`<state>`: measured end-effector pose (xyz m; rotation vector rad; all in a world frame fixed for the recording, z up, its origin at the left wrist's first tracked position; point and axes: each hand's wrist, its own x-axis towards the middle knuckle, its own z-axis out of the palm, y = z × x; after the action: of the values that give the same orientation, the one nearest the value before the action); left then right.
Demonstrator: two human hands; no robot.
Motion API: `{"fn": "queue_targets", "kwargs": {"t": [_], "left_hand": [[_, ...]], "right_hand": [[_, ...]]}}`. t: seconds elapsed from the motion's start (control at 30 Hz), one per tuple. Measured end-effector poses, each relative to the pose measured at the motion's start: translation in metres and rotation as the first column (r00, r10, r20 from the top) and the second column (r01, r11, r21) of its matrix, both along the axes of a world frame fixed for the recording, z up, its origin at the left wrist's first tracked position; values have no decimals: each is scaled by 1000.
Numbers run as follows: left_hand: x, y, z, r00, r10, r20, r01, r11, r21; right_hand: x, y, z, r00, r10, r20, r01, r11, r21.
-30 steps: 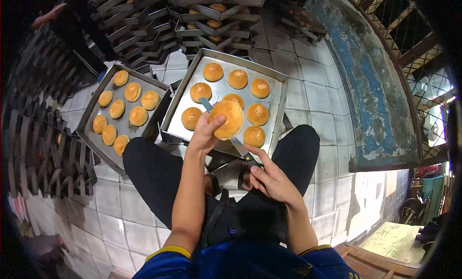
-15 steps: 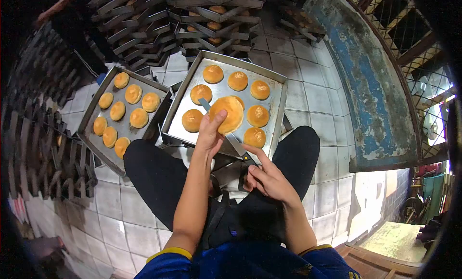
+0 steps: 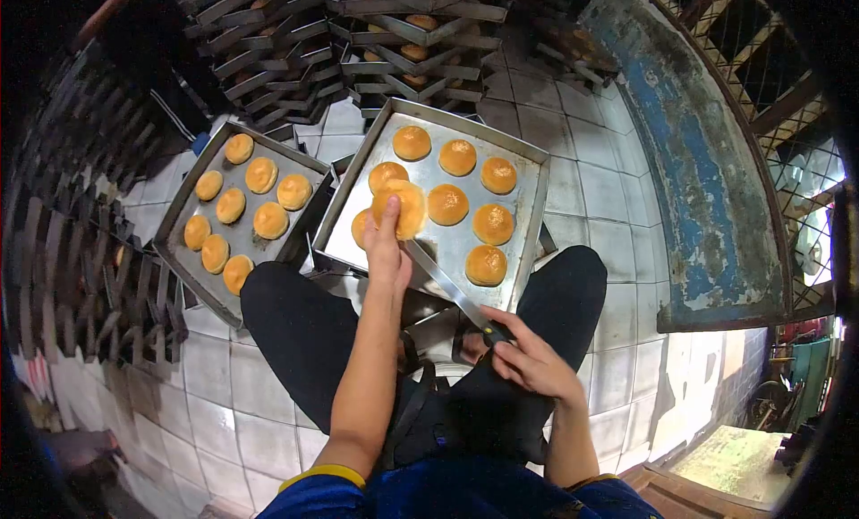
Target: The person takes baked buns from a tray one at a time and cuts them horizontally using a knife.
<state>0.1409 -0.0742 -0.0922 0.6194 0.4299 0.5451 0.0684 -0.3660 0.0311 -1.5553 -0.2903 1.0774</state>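
Note:
My left hand (image 3: 387,253) is closed around a golden round bun (image 3: 407,211), thumb on top, above the near-left part of a metal tray (image 3: 537,216). Several glossy brown buns (image 3: 447,204) sit on that tray; one at its near left is partly covered by the held bun. In my right hand (image 3: 535,362) is the dark handle of a long knife (image 3: 450,289). Its blade slants up and left to the held bun, and the tip is hidden at the bun and left hand. Whether the blade is inside the bun I cannot tell.
A second tray (image 3: 170,250) with several paler buns stands on the tiled floor (image 3: 215,376) to the left. Stacked trays (image 3: 429,36) with buns rise behind. My knees flank the near tray. A worn blue panel (image 3: 689,188) stands at the right.
The knife has drawn back down and right, so its tip no longer sticks out past the bun. The held bun has shifted left, uncovering a bun on the tray. The view has shifted slightly.

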Motion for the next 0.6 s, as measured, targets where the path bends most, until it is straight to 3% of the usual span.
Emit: {"fn": "queue_targets", "kwargs": {"t": [0.07,0.13,0.17,0.2,0.23,0.27,0.33,0.4,0.47,0.53,0.57,0.6], "left_hand": [[0,14,-8,998,35,49,-36,999,31],[-1,24,-25,962,-32,-271,130,927,351],[-1,23,-27,901,-142,-410,306,878,369],[-1,15,-25,815,-186,-549,442,813,380],[4,8,-46,767,-233,-598,563,690,454],[11,1,-74,713,-264,-650,666,545,509],[12,-11,-88,604,-183,-776,790,271,551],[11,-15,-88,562,-132,-817,825,159,542],[6,-9,-62,643,-33,-765,764,94,638],[9,15,-47,763,145,-631,619,118,776],[21,44,-62,707,234,-668,676,54,735],[13,57,-43,720,345,-602,618,76,783]], "right_hand": [[5,-36,3,999,31,8,-31,999,-43],[10,-68,12,999,-32,35,36,994,-107],[12,-77,16,999,-33,35,37,993,-109],[14,-84,21,985,-160,55,166,980,-113],[16,-87,24,956,-284,75,291,950,-114],[17,-86,23,957,-280,74,287,951,-113],[18,-76,19,875,-480,67,477,877,58],[18,-68,12,871,-484,79,474,873,116],[14,-60,2,845,-535,3,526,831,184],[12,-52,-11,849,-527,-40,521,820,239],[13,-49,-16,867,-495,-55,491,833,255],[14,-47,-21,886,-460,-67,459,846,271]]}}
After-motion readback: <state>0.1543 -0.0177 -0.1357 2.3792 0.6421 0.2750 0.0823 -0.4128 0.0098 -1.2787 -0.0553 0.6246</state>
